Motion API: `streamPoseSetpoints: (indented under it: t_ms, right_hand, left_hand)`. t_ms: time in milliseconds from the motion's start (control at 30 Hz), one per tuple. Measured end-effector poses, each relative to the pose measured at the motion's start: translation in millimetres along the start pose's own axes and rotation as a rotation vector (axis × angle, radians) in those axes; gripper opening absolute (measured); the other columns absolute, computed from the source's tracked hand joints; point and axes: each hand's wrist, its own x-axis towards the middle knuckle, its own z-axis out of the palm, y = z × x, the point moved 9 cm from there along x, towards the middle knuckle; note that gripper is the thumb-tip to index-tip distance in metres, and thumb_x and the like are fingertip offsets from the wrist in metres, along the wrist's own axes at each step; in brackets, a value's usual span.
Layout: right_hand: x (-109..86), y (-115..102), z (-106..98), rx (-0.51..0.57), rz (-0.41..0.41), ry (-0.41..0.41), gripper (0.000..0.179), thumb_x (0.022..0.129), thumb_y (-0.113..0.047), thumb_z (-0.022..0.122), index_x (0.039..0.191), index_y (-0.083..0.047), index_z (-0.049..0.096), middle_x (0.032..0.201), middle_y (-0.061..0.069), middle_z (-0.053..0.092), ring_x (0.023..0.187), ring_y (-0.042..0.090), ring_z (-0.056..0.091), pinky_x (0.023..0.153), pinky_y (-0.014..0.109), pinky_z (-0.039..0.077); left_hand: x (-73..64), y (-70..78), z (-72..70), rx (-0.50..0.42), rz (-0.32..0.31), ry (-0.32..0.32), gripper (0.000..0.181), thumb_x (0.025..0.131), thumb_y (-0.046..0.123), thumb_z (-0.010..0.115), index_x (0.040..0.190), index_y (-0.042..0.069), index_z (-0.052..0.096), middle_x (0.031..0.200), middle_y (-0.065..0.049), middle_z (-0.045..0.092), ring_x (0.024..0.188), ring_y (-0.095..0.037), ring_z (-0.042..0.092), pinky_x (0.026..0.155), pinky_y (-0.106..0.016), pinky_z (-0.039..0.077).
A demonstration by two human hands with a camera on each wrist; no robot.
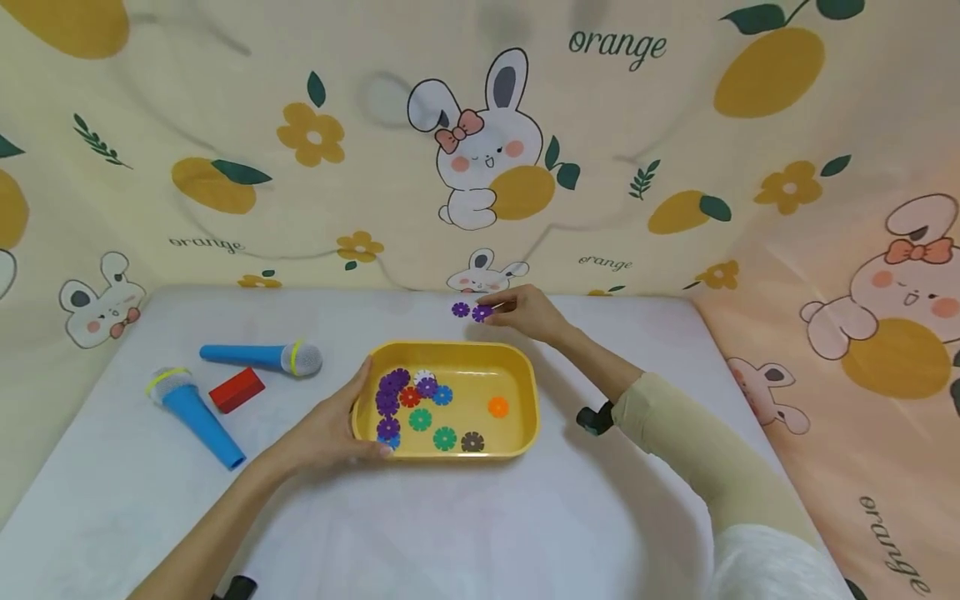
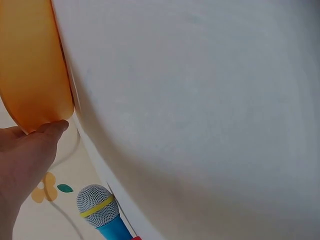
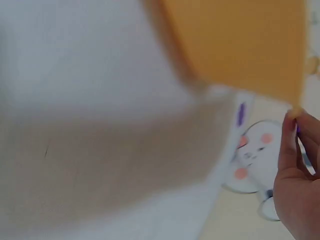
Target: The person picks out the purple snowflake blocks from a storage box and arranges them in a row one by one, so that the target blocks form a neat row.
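Note:
A yellow plastic tray [image 1: 487, 367] stands on the white table. My left hand [image 1: 335, 427] grips its left end, the thumb at the front corner and the fingers along the side wall. Inside lie purple notched discs [image 1: 388, 403] bunched at the left, with red, blue, white, green, brown and orange ones. Beyond the tray's back rim, my right hand [image 1: 531, 313] pinches a purple notched disc [image 1: 481, 314] between thumb and fingertips. Just left of that, a second purple disc [image 1: 461, 309] lies near the table's back edge.
To the left of the tray lie two blue toy microphones, one [image 1: 247, 357] sideways and one [image 1: 198, 421] slanting toward the front. A red block [image 1: 237, 390] sits between them. A printed cloth [image 1: 420, 275] hangs behind the table's back edge.

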Motion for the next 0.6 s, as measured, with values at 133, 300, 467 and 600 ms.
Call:
streamPoseSetpoints:
  t_ms: [133, 300, 467, 600]
  right_hand:
    - [14.3, 21.4, -4.2, -0.037, 0.02, 0.069, 0.033, 0.088, -0.015, 0.077, 0.12, -0.008, 0.073, 0.118, 0.01, 0.071, 0.088, 0.019, 0.064, 0.074, 0.023, 0.053]
    - [29.5, 46.8, -0.2, -0.085, 0.042, 0.124, 0.03, 0.088, -0.015, 0.077, 0.117, -0.01, 0.075, 0.121, 0.01, 0.07, 0.09, 0.02, 0.063, 0.076, 0.023, 0.054]
    - [39.4, 54.4, 7.1, -0.109, 0.054, 0.133, 0.026, 0.087, -0.017, 0.078, 0.113, -0.01, 0.077, 0.108, 0.009, 0.073, 0.094, 0.021, 0.061, 0.08, 0.027, 0.052]
    - [48.7, 52.4, 10.6, -0.131, 0.051, 0.133, 0.026, 0.086, -0.021, 0.08, 0.11, -0.011, 0.078, 0.091, 0.005, 0.071, 0.086, 0.021, 0.057, 0.071, 0.026, 0.048]
  left_hand:
    - [-0.9, 0.6, 1.7, -0.001, -0.008, 0.004, 0.131, 0.072, 0.039, 0.089, 0.16, 0.015, -0.006, 0.166, -0.016, 0.009, 0.148, -0.042, 0.018, 0.115, -0.054, 0.028]
    - [-1.4, 0.9, 6.1, -0.012, -0.004, -0.001, 0.131, 0.072, 0.04, 0.089, 0.16, 0.015, -0.005, 0.166, -0.014, 0.009, 0.149, -0.041, 0.017, 0.116, -0.053, 0.028]
    - [-1.7, 1.9, 5.7, -0.014, 0.011, 0.007, 0.133, 0.07, 0.04, 0.09, 0.16, 0.015, -0.004, 0.166, -0.013, 0.01, 0.149, -0.04, 0.017, 0.116, -0.054, 0.026]
    - [-0.7, 2.1, 1.1, -0.009, 0.022, 0.018, 0.134, 0.069, 0.039, 0.091, 0.16, 0.014, -0.004, 0.166, -0.012, 0.01, 0.149, -0.038, 0.019, 0.117, -0.053, 0.026]
